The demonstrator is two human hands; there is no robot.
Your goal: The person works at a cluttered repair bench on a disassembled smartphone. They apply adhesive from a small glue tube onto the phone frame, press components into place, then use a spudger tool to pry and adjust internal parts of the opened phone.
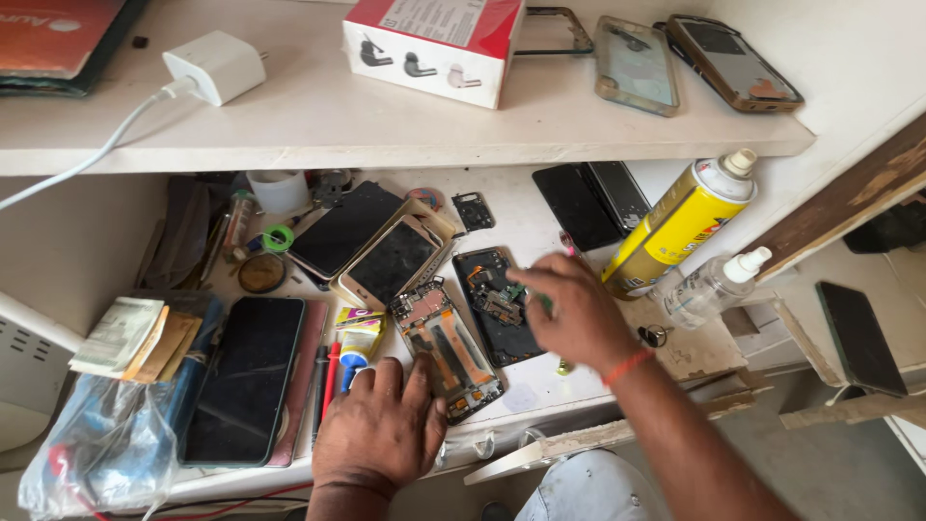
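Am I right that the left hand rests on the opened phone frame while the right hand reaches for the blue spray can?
Not quite: the head view shows the spray can is yellow, not blue. The left hand does rest by the opened phone frame, and the right hand is out toward the can's side.

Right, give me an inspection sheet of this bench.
Surface: pale worktop, worn, chipped at the front edge.
Job's things: opened phone frame under the left hand; dismantled phone back under the right hand.
Clutter: dark phone, yellow spray can, clear bottle, glue tube.
Fingers: both hands' fingers spread, gripping nothing visible.
Cables: white charger with cable on shelf.
Surroundings: shelf holding red box.
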